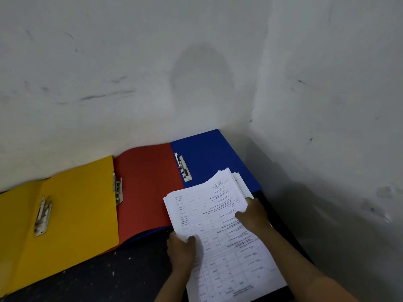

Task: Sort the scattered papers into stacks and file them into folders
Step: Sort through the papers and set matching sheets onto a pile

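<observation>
i hold a thick stack of printed papers (218, 232) with both hands, near and right of centre on the dark tabletop (87, 280). my left hand (182, 251) grips the stack's left edge, thumb on top of the top sheet and the other fingers tucked underneath (out of sight). my right hand (253, 214) clasps the right edge farther away, its fingers (241, 214) curled over the top page. the far end of the stack lies over the blue folder (209, 153), which sits open in the far right corner against the wall (152, 73), its metal clip (184, 167) just left of the papers. left of it lies the open red folder (146, 188), then the open yellow folder (76, 214), each with its own clip.
</observation>
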